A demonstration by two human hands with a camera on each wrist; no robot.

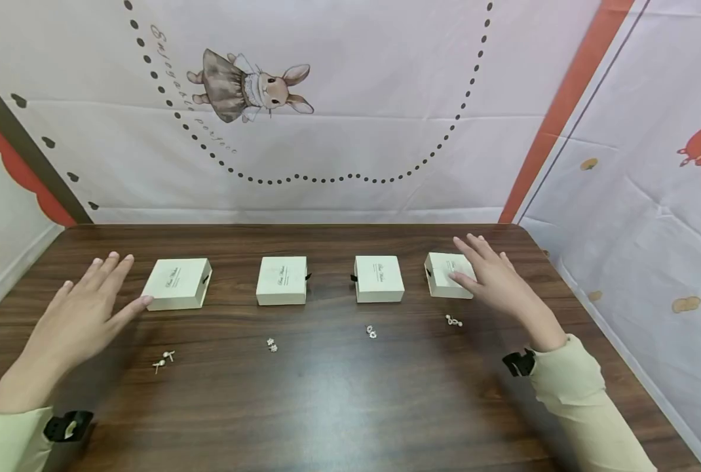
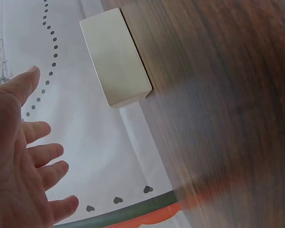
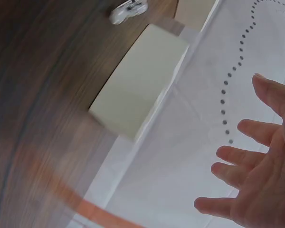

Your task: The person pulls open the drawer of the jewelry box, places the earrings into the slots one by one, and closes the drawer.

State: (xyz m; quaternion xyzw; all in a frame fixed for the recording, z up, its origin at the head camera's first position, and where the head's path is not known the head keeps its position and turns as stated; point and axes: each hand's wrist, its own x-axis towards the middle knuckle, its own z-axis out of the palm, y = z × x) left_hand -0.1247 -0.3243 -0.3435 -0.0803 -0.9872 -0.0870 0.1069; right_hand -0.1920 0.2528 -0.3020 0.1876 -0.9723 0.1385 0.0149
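Observation:
Four is above what I count, so several small white boxes with printed lids stand in a row across the dark wooden table (image 1: 327, 406). My left hand (image 1: 82, 314) hovers with fingers spread beside the leftmost box (image 1: 176, 283), its thumb tip near the box's edge. Over the rightmost box (image 1: 439, 275) my right hand (image 1: 498, 278) hangs with fingers extended, hiding part of the lid. Between them stand two more boxes, one left of centre (image 1: 282, 280) and one right of centre (image 1: 378, 278). Neither hand holds anything.
In front of the boxes lie pairs of small earrings: pearl-like studs (image 1: 163, 360) at left, flower-shaped ones (image 1: 272, 345), another pair (image 1: 371, 332), and one at right (image 1: 453, 321). A white printed cloth (image 1: 350, 85) hangs behind the table.

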